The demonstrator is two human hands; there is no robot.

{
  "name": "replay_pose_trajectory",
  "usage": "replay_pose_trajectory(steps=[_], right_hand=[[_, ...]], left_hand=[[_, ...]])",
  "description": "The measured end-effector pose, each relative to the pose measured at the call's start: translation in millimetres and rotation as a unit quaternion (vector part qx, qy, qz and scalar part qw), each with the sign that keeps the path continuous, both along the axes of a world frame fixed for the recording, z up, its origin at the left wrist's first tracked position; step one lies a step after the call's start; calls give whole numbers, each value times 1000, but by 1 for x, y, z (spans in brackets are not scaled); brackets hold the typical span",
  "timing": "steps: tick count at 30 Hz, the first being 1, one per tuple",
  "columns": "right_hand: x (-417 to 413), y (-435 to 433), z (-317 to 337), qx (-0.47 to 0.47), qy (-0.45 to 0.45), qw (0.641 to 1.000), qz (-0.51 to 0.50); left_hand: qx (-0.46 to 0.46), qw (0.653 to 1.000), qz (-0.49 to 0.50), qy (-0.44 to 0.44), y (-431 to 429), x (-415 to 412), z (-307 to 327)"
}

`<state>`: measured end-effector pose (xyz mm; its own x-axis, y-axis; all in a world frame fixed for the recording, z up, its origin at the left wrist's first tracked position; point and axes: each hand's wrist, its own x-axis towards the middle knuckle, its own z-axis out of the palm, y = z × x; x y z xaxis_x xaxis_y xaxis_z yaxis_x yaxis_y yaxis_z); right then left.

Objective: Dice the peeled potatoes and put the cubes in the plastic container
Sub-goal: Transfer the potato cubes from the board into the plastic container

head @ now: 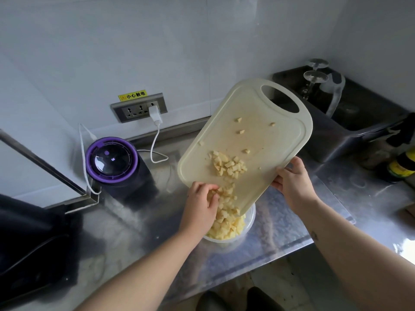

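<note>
A cream cutting board (258,122) is tilted down toward a clear plastic container (250,223) on the steel counter. My right hand (292,180) grips the board's right edge and holds it up. Potato cubes (229,167) lie in a heap on the board, with a few scattered higher up. My left hand (202,203) rests on the board's lower end, its curled fingers among the cubes at the edge above the container. The container holds a pile of yellow cubes (226,230).
A purple-lidded black appliance (112,160) stands at the left, its white cable plugged into a wall socket (139,108). A dark sink (350,113) with upturned glasses lies at the back right. Bottles (402,164) stand at the far right. The counter edge (269,250) runs below the container.
</note>
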<state>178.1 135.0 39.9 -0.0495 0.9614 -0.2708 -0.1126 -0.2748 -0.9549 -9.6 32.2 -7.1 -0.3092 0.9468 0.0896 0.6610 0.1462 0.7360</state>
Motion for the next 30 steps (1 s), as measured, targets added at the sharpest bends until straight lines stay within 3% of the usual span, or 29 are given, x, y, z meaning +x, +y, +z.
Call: replay_pose_trajectory(steps=[5, 13, 25, 30], right_hand=[[1, 0, 0, 2, -1, 1000, -6], [6, 0, 7, 8, 1, 1000, -5], [5, -1, 12, 28, -16, 999, 18], [4, 1, 15, 34, -25, 999, 22]], left_hand=[[-4, 1000, 3, 10, 0, -4, 8], [117, 990, 30, 74, 58, -35, 58], [88, 990, 21, 107, 73, -46, 57], [35, 993, -34, 105, 65, -38, 60]])
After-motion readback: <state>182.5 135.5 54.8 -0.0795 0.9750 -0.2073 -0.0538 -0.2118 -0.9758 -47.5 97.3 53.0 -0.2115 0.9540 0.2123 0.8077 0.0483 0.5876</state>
